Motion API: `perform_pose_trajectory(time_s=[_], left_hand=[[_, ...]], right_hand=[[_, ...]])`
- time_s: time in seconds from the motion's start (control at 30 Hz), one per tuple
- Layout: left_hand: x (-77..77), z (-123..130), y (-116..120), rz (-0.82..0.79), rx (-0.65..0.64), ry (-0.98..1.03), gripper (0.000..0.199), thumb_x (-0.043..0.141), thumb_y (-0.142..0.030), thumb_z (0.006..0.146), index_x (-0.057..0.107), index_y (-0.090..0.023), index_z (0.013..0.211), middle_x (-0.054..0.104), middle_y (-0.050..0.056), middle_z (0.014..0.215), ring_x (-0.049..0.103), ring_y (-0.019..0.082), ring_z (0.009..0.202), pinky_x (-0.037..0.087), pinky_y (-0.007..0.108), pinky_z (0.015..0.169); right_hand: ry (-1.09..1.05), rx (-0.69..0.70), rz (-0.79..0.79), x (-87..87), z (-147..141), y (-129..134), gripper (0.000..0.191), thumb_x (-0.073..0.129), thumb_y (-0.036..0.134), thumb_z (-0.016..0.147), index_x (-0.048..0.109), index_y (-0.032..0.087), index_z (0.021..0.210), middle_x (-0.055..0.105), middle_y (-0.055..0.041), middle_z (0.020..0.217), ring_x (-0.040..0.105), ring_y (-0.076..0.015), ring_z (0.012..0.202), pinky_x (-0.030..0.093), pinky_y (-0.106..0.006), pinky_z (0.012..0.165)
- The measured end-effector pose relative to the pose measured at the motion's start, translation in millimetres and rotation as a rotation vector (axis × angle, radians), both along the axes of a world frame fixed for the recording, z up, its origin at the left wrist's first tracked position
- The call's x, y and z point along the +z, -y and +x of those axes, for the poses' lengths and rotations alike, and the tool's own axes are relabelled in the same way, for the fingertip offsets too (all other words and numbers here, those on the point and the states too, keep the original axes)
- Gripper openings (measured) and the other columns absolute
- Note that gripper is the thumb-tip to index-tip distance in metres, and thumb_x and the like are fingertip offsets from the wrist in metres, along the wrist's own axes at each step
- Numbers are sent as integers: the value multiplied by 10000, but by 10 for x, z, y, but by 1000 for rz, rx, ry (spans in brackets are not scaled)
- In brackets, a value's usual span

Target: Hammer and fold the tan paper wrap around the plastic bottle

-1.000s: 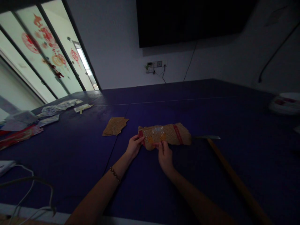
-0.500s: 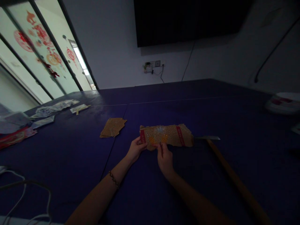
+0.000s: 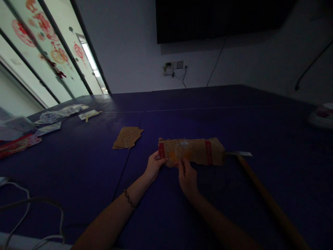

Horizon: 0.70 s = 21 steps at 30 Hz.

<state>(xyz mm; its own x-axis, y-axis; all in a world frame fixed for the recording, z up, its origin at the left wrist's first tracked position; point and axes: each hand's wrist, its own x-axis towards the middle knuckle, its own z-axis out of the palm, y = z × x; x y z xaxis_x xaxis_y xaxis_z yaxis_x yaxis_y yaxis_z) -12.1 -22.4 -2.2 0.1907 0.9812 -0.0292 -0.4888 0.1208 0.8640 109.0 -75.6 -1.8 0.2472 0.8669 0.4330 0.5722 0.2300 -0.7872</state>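
Cardboard strip [image 3: 197, 152], brown and ragged along its borders, was in our two hands over the middle of the dark blue table [image 3: 85, 163], well in from the near edge; we could not tell whether it rested on the surface or was raised a little. Our left hand [image 3: 154, 166] had its left end pinched, thumb in front by the red band [image 3: 161, 150], the other fingers mostly hidden, with only a narrow gap between. Our right hand [image 3: 187, 176] was nearly closed, thumb and forefinger drawn together on the lower edge of the strip, remaining fingers curled into the palm. We saw a shiny patch [image 3: 184, 143] near the upper edge, and a second red stripe [image 3: 208, 152] toward the right end. Just beyond that end showed a metal blade [image 3: 243, 153], its inner part out of sight, with a wooden handle [image 3: 270, 201] slanting toward the table's near right corner. Apart from our left hand, on its far side, we had smaller cardboard pieces [image 3: 127, 137] overlapping one another. Pale packets [image 3: 62, 114] lay toward the far left corner, and a red packet [image 3: 19, 145] by the left edge.
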Motion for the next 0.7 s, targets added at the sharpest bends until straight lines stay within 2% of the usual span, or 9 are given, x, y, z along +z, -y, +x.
perform_pose_trajectory(time_s=[0.1, 0.2, 0.3, 0.53, 0.7], left_hand=[[-9, 5, 8, 5, 7, -4, 471, 715, -126, 506, 606, -134, 964, 678, 89, 917, 635, 219, 808, 479, 328, 751], [1, 1, 21, 3, -48, -18, 469, 713, -140, 527, 599, -137, 981, 685, 86, 887, 643, 215, 777, 484, 333, 739], [22, -5, 40, -24, -77, -42, 468, 717, -147, 532, 594, -139, 984, 696, 75, 830, 652, 209, 727, 495, 319, 702], [11, -12, 54, -77, -27, -68, 370, 733, -162, 512, 613, -125, 860, 697, 61, 771, 645, 168, 616, 504, 283, 624], [-13, -6, 51, -93, -9, -81, 323, 731, -139, 508, 613, -122, 808, 688, 56, 773, 635, 151, 607, 507, 261, 594]], right_hand=[[36, -88, 111, 28, 25, 3, 225, 358, 309, 826, 512, 194, 707, 555, -44, 669, 541, -165, 617, 425, -278, 584], [4, -36, 184, 53, 37, 10, 207, 399, 313, 814, 537, 192, 720, 561, -38, 669, 546, -156, 619, 441, -274, 586], [3, 55, 160, 48, 29, 16, 186, 430, 302, 806, 581, 196, 779, 631, -39, 710, 590, -156, 647, 462, -278, 621], [33, 66, 97, -10, 18, -3, 226, 433, 291, 802, 627, 175, 815, 682, -67, 793, 636, -185, 719, 489, -294, 662], [117, 117, 145, -1, 12, -6, 252, 385, 243, 818, 625, 170, 839, 677, -73, 812, 632, -177, 749, 489, -294, 692]])
